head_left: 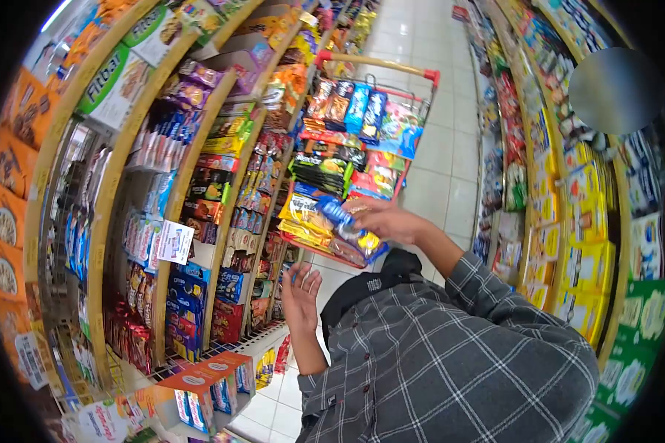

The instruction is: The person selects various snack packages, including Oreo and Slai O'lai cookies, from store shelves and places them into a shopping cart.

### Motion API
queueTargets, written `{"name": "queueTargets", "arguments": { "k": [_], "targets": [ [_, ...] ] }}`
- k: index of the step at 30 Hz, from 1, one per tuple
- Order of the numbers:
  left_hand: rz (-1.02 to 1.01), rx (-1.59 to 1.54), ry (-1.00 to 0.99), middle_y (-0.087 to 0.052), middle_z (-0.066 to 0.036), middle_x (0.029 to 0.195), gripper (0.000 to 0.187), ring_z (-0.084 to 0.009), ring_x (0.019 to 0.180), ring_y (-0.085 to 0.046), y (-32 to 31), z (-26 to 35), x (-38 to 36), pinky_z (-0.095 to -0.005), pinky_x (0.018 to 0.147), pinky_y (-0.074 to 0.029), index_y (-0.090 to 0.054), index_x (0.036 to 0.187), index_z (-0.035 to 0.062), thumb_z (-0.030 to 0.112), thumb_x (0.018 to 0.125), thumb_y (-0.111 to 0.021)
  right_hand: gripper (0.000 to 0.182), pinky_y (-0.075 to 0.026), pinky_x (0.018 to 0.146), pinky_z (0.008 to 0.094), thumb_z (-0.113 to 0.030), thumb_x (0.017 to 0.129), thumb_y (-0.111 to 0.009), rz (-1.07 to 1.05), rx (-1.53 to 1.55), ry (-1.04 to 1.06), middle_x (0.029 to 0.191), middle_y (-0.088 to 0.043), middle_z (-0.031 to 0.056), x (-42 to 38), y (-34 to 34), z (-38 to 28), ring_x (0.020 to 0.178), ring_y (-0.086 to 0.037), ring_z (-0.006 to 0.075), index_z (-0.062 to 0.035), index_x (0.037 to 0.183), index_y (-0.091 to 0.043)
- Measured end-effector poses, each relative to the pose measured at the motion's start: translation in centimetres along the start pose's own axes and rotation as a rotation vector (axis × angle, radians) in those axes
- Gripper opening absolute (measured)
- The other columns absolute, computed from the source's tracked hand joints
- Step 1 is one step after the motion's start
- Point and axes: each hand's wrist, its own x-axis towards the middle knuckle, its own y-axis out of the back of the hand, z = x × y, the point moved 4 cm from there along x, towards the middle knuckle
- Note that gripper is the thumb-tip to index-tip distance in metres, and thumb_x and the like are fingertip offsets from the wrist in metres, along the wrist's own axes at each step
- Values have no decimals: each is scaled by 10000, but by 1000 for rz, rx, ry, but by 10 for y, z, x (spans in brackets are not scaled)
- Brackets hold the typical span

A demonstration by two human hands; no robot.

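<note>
My right hand is over the near end of a loaded shopping cart, its fingers closed on a blue snack packet. Under and beside that packet lie yellow snack packs. Farther into the cart are black-and-green Nextar packs, a red pack, and a row of upright brown and blue packets. My left hand is held up between the cart and the left shelves, fingers apart, with nothing in it.
Shelves of biscuits and bars line the left side close to my left hand. An orange display box juts out low at the left. Shelves with yellow packs run along the right. White floor tiles lie between the cart and the right shelves.
</note>
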Motion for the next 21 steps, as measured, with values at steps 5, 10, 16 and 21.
{"name": "queueTargets", "arguments": {
  "k": [5,10,16,21],
  "targets": [
    [182,-12,-81,-562,-106,1117,413,-232,983,-560,40,-24,-6,-375,877,-471,-514,1198,55,380,943,-536,510,-448,588,272,-86,777,-681,612,-176,218,935,-593,16,69,127,-40,727,-547,121,-116,1259,-518],
    [366,-49,-76,-553,-101,1101,420,-231,966,-546,56,-58,-31,-384,872,-470,-487,1233,39,347,947,-512,514,-464,583,274,-48,751,-691,757,-139,352,952,-591,57,143,213,-64,750,-571,134,-98,1239,-536],
    [569,-104,-82,-571,-84,1059,384,-218,932,-555,34,-111,-57,-374,841,-470,-498,1202,43,327,944,-514,514,-568,614,295,7,736,-711,850,-269,437,1051,-569,114,195,256,-61,896,-621,214,-81,1221,-566],
    [678,-246,-115,-562,-80,1087,386,-223,961,-543,13,-145,-60,-378,850,-457,-508,1189,56,327,918,-554,481,-452,874,406,-197,706,-759,976,-710,461,1011,-599,142,218,288,-55,951,-583,302,-86,1144,-594]
  ]
}}
